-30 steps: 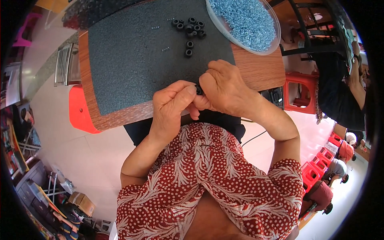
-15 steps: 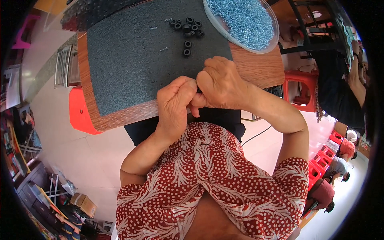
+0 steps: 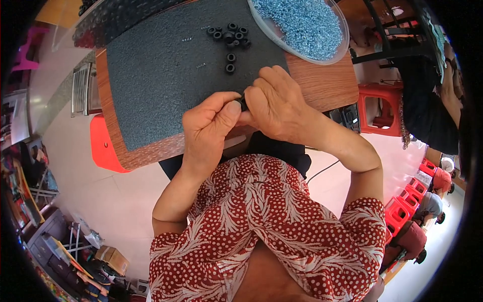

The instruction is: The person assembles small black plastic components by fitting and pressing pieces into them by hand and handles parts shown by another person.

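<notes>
My left hand (image 3: 209, 121) and my right hand (image 3: 276, 103) meet above the near edge of the mat, both closed with fingertips together. Between them a small black piece (image 3: 243, 102) shows, mostly covered by the fingers. It looks like the black round parts with holes (image 3: 230, 57) that lie in a loose cluster on the dark mat (image 3: 156, 85), farther away. Left of the cluster lie a few small metal coil springs (image 3: 201, 65).
A round clear tub (image 3: 347, 43) of many small bluish shiny pieces stands at the far right of the wooden table (image 3: 324, 83). A transparent container of black parts (image 3: 118, 25) sits far left. Red stools (image 3: 105, 146) flank the table; other people sit at the right.
My left hand has shifted slightly left and its thumb has come up. The black piece between my hands now shows. The view has tilted a little.
</notes>
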`<action>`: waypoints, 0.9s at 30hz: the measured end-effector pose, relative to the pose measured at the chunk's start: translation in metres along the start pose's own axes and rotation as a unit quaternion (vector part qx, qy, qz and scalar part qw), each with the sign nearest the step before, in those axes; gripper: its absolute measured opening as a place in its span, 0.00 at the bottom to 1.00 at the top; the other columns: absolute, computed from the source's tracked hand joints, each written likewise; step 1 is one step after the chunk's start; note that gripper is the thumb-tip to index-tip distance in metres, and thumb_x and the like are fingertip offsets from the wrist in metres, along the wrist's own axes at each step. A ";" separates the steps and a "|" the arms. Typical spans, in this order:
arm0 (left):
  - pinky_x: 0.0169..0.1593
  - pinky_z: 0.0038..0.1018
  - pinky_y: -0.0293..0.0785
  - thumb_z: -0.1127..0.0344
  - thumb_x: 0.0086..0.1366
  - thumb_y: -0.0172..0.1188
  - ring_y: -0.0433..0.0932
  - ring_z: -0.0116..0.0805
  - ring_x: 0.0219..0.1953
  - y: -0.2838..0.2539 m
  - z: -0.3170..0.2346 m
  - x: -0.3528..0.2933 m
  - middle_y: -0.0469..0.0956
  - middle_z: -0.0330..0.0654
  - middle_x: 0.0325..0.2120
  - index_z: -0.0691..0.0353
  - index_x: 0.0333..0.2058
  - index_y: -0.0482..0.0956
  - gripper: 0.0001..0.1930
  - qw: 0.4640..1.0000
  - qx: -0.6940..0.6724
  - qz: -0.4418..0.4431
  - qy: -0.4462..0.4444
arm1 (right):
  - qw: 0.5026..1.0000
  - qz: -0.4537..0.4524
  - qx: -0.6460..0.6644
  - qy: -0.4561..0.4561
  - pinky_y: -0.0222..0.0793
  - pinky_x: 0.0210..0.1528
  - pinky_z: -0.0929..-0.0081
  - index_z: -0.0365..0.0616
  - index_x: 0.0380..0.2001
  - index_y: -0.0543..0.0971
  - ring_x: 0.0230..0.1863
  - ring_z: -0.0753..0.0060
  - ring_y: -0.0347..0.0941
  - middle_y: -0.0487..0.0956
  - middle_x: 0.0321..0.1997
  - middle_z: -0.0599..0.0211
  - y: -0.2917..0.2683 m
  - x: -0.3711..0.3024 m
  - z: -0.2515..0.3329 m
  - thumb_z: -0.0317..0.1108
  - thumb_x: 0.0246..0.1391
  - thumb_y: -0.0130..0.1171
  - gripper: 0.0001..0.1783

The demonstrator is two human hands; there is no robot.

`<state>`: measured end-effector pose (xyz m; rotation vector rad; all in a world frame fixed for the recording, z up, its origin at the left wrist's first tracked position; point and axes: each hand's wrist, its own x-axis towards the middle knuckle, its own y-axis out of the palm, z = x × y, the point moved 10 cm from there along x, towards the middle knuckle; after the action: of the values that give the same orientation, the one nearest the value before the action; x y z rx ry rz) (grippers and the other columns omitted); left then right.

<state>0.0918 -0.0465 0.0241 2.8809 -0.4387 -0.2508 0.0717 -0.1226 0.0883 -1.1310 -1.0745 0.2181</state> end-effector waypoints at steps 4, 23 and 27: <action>0.35 0.17 0.72 0.67 0.65 0.52 0.76 0.22 0.30 -0.003 -0.002 -0.001 0.78 0.39 0.26 0.71 0.38 0.75 0.11 0.997 0.070 0.001 0.016 | 1.000 0.003 0.013 0.022 0.54 0.24 0.71 0.43 0.16 0.64 0.22 0.67 0.57 0.60 0.16 0.65 -0.002 0.000 -0.002 0.40 0.40 0.58 0.16; 0.22 0.23 0.65 0.76 0.60 0.54 0.71 0.27 0.19 0.003 -0.020 -0.005 0.73 0.43 0.20 0.71 0.34 0.76 0.05 0.960 0.219 -0.092 0.148 | 0.995 0.081 -0.050 -0.004 0.51 0.20 0.73 0.41 0.12 0.66 0.18 0.71 0.59 0.62 0.10 0.68 0.009 -0.002 0.013 0.35 0.28 0.54 0.10; 0.21 0.24 0.65 0.78 0.58 0.53 0.71 0.28 0.18 0.000 -0.016 -0.003 0.73 0.44 0.19 0.71 0.32 0.76 0.05 0.955 0.243 -0.110 0.132 | 0.995 0.084 -0.048 -0.006 0.52 0.18 0.74 0.41 0.11 0.67 0.16 0.71 0.61 0.64 0.10 0.66 0.012 0.001 0.011 0.35 0.28 0.54 0.10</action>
<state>0.0918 -0.0428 0.0398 3.3789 -0.1392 0.2457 0.0680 -0.1091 0.0793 -1.3099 -1.0085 0.3090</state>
